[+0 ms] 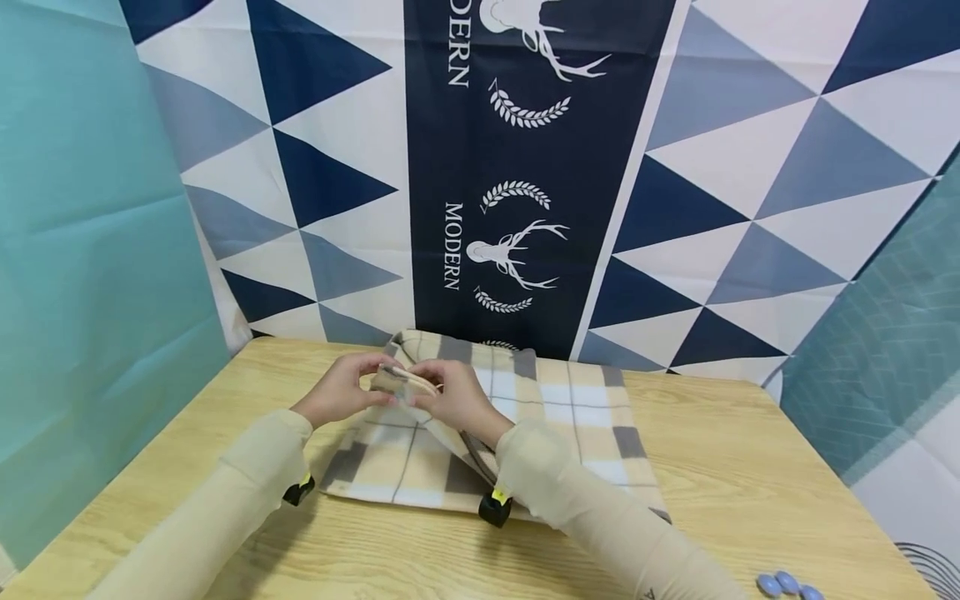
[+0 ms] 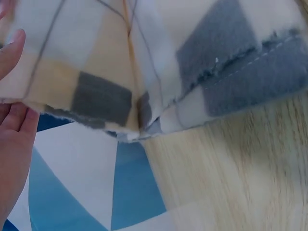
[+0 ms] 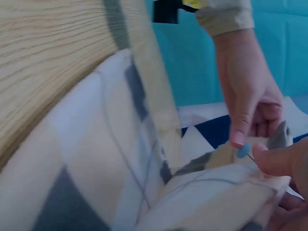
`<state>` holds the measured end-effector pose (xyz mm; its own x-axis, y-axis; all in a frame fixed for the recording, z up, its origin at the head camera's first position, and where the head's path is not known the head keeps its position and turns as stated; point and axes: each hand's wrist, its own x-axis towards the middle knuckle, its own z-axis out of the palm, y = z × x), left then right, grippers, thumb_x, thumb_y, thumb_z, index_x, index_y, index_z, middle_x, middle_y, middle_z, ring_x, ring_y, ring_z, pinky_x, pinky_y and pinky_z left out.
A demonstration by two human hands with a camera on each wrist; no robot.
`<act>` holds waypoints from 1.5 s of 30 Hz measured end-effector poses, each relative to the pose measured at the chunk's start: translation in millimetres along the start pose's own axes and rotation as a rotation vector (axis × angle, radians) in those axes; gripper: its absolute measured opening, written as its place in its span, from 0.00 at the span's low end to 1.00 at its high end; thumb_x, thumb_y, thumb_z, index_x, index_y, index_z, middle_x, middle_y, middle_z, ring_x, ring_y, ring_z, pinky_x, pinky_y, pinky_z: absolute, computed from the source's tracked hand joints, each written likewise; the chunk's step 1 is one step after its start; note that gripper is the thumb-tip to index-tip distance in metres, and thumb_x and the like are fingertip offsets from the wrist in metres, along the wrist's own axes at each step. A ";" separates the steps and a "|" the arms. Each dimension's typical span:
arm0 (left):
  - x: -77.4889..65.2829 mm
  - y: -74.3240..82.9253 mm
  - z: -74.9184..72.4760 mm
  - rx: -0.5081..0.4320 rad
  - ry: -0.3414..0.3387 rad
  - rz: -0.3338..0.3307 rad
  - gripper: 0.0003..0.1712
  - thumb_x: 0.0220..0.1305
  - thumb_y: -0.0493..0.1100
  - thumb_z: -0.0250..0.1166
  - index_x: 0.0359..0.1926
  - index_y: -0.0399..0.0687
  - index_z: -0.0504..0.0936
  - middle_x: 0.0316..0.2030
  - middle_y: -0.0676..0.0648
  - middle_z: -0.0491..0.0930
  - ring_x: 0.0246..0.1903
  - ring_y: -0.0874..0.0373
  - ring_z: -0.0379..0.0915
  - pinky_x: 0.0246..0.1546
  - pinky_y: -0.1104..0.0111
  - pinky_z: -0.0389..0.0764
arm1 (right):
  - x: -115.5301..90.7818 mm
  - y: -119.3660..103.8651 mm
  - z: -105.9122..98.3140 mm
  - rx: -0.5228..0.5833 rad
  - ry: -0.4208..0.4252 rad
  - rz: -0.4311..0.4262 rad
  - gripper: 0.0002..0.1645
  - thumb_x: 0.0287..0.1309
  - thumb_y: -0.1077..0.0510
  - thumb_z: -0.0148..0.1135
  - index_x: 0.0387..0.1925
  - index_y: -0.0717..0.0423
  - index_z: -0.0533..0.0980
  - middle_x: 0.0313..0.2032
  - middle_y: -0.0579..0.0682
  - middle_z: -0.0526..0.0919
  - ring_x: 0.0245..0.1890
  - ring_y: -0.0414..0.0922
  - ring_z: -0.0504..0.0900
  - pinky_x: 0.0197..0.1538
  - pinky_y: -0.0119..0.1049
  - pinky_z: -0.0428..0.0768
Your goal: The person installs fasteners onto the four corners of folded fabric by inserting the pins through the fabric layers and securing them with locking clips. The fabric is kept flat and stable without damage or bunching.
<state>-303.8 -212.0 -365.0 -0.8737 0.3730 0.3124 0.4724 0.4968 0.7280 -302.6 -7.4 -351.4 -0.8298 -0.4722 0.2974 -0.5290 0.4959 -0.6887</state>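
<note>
A plaid fleece blanket (image 1: pixel 420 442) in cream, white and grey lies folded on the table, its near-left part lifted between both hands. My left hand (image 1: pixel 348 387) grips the raised edge, fingers behind the cloth and thumb in front. My right hand (image 1: pixel 457 396) pinches the same edge close by, its thumb (image 3: pixel 276 158) over the fabric. Between the two thumbs sits a small blue oval head (image 3: pixel 243 150) with a thin pin-like line running from it; the left thumb tip (image 3: pixel 238 138) is right at it. In the left wrist view, the blanket's frayed seam (image 2: pixel 240 65) hangs open beside a fold.
Several blue oval pieces (image 1: pixel 786 582) lie at the table's near right corner. The wooden table (image 1: pixel 720 450) ends at a patterned cloth backdrop (image 1: pixel 510 167). A teal sheet (image 1: pixel 97 250) hangs along the left side. Each wrist wears a black camera (image 1: pixel 495 508).
</note>
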 end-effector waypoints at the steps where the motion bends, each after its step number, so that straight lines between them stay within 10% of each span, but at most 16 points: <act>1: -0.3 -1.1 0.8 -0.003 0.006 0.003 0.20 0.50 0.33 0.72 0.47 0.46 0.82 0.47 0.43 0.83 0.55 0.44 0.76 0.64 0.47 0.70 | -0.3 0.0 2.3 -0.003 0.008 -0.005 0.19 0.49 0.63 0.72 0.46 0.55 0.82 0.41 0.51 0.87 0.38 0.43 0.84 0.39 0.27 0.79; 5: -1.4 -3.9 3.3 0.013 0.040 -0.006 0.19 0.50 0.35 0.73 0.45 0.47 0.84 0.47 0.43 0.84 0.53 0.45 0.77 0.61 0.47 0.73 | 0.3 -0.6 9.4 -0.074 0.063 -0.054 0.20 0.44 0.62 0.76 0.42 0.53 0.83 0.41 0.49 0.88 0.40 0.44 0.85 0.41 0.29 0.80; 14: 7.4 9.1 -5.8 0.048 0.109 -0.157 0.16 0.52 0.36 0.72 0.44 0.47 0.87 0.50 0.39 0.83 0.35 0.52 0.78 0.20 0.67 0.79 | 13.6 -1.2 9.4 -0.153 0.238 -0.174 0.12 0.45 0.57 0.75 0.35 0.52 0.86 0.34 0.48 0.89 0.35 0.42 0.88 0.40 0.29 0.83; 30: 6.7 7.2 -3.1 0.039 0.213 -0.120 0.13 0.52 0.24 0.63 0.35 0.38 0.89 0.39 0.38 0.87 0.45 0.47 0.81 0.35 0.72 0.79 | 13.5 7.0 21.4 -0.155 0.387 -0.279 0.07 0.47 0.63 0.73 0.32 0.56 0.87 0.30 0.52 0.89 0.32 0.44 0.87 0.37 0.28 0.84; 36: -2.2 2.6 0.0 0.040 0.247 -0.101 0.12 0.51 0.22 0.64 0.33 0.37 0.88 0.38 0.37 0.87 0.35 0.62 0.77 0.27 0.75 0.77 | 9.8 9.3 32.6 -0.133 0.404 -0.352 0.08 0.49 0.65 0.71 0.34 0.58 0.86 0.31 0.52 0.88 0.33 0.44 0.86 0.38 0.25 0.82; 45: -1.4 0.5 16.4 -0.073 0.282 -0.058 0.07 0.52 0.23 0.66 0.31 0.34 0.88 0.32 0.37 0.87 0.32 0.72 0.78 0.40 0.69 0.82 | 1.8 18.4 35.3 -0.137 0.495 -0.420 0.08 0.50 0.70 0.68 0.33 0.59 0.86 0.29 0.51 0.88 0.31 0.43 0.86 0.37 0.25 0.83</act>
<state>-300.5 -199.4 -375.0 -0.9015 0.1081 0.4191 0.4203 0.4497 0.7881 -307.5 -24.9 -386.8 -0.5144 -0.2707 0.8137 -0.8160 0.4463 -0.3674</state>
